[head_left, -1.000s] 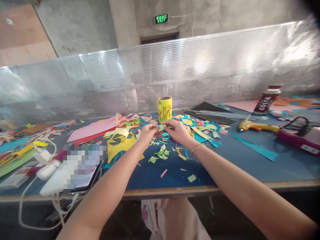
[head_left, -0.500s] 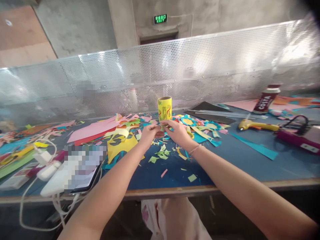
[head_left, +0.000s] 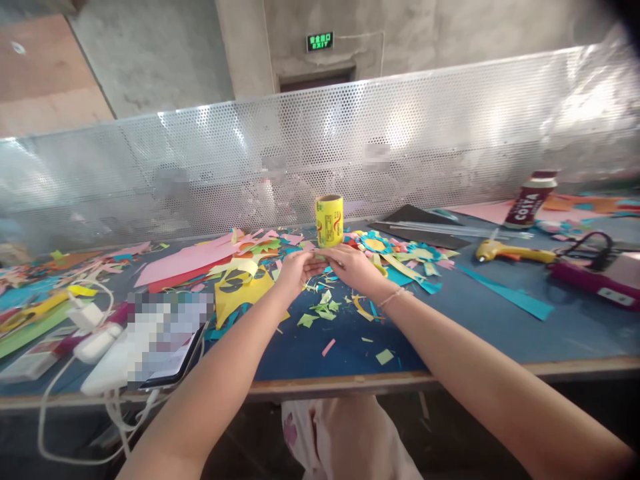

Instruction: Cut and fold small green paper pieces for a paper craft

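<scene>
My left hand (head_left: 303, 269) and my right hand (head_left: 350, 263) meet fingertip to fingertip above the middle of the blue table. Both are closed in a pinch on a small light-green paper piece (head_left: 321, 257), mostly hidden by the fingers. Just behind them a yellow printed cardboard tube (head_left: 329, 221) stands upright. Below the hands lie light-green paper scraps (head_left: 326, 306). Left of my left hand is a cut yellow paper sheet (head_left: 245, 297). To the right of the tube are blue paper flowers with yellow centres (head_left: 375, 244).
At left, a phone (head_left: 173, 353) lies among white cables and a power bank. Pink paper (head_left: 187, 259) lies behind it. On the right are a yellow glue gun (head_left: 517, 253), a purple power strip (head_left: 593, 285) and a Costa bottle (head_left: 530, 200). A perforated metal screen (head_left: 215, 167) borders the back.
My fingers have shifted slightly and cover more of the green paper piece. My right fingers now lie flatter across the left fingertips. The things on the table stay in place.
</scene>
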The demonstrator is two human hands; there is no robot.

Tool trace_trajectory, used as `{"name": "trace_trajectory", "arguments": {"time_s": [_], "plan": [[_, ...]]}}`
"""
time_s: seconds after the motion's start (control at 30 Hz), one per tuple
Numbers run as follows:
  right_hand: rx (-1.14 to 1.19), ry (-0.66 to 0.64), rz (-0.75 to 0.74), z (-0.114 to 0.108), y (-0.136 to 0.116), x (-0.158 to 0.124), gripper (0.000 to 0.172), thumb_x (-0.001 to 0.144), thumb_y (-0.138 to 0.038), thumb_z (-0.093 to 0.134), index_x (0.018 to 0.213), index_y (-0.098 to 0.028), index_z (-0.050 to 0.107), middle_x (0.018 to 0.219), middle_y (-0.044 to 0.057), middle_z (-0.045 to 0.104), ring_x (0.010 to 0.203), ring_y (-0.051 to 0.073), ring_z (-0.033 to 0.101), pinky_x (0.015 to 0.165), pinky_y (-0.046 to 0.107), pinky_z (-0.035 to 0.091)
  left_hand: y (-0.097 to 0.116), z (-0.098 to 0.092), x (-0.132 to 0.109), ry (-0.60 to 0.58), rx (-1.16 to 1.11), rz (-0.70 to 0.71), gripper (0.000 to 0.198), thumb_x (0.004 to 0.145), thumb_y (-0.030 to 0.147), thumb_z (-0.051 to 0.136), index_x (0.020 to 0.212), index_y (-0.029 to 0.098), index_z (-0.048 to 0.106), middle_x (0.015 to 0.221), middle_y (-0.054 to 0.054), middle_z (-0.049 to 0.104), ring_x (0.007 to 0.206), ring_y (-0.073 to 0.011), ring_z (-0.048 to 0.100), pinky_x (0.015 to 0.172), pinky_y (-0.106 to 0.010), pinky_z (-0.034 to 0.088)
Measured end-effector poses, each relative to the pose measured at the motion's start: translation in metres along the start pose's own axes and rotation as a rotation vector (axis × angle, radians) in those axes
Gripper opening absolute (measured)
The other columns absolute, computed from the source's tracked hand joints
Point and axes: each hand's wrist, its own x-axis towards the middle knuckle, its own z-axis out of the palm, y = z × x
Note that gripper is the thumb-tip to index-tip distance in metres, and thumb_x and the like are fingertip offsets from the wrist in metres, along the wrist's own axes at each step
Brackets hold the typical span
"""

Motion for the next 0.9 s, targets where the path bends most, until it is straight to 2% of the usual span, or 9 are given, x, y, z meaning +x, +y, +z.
{"name": "trace_trajectory", "arguments": {"time_s": [0.43,0.57,0.7,0.8,0.9], "plan": [[0.004,-0.020,-0.019,-0.0004,-0.0009,0.0007,0.039,0.081,-0.010,0.040,0.114,-0.019,0.059,0.110,0.008,0.065,0.105,0.019,0.058,0.091,0.038,0.048,0.0013,-0.0007,-0.0027,-0.054,0.009,0.022,0.012,0.073,0.007,0.052,0.074,0.009,0.063,0.066,-0.007,0.067,0.062,-0.0122,0.064,0.067,-0.024,0.051],[0.100,0.045,0.148,0.0013,-0.0040,0.0020,0.036,0.080,-0.012,0.044,0.110,-0.023,0.062,0.104,0.005,0.067,0.099,0.018,0.061,0.088,0.036,0.049,0.0002,-0.0002,-0.0026,-0.036,0.077,0.041,0.010,0.074,0.010,0.054,0.072,0.010,0.063,0.066,-0.007,0.067,0.062,-0.0122,0.064,0.071,-0.026,0.051],[0.247,0.105,0.381,0.0033,-0.0022,0.0039,0.024,0.078,-0.021,0.052,0.098,-0.020,0.067,0.095,0.006,0.068,0.085,0.016,0.064,0.073,0.029,0.053,-0.0025,0.0007,-0.0017,-0.081,0.177,0.082,0.008,0.074,0.014,0.057,0.073,0.011,0.064,0.069,-0.007,0.068,0.065,-0.0139,0.065,0.074,-0.030,0.050],[0.299,0.096,0.446,0.0036,0.0012,0.0044,0.017,0.076,-0.024,0.056,0.084,-0.017,0.068,0.085,0.006,0.069,0.077,0.016,0.063,0.068,0.027,0.052,-0.0049,0.0003,0.0002,-0.087,0.247,0.111,0.009,0.075,0.017,0.057,0.077,0.012,0.064,0.068,-0.006,0.069,0.067,-0.0153,0.065,0.074,-0.031,0.051],[0.336,0.071,0.496,0.0029,0.0025,0.0044,0.014,0.075,-0.023,0.056,0.079,-0.016,0.068,0.078,0.005,0.069,0.072,0.015,0.063,0.067,0.028,0.051,-0.0071,-0.0019,0.0029,-0.096,0.309,0.133,0.010,0.077,0.017,0.055,0.079,0.013,0.064,0.066,-0.005,0.068,0.065,-0.0155,0.065,0.070,-0.030,0.051]]}}
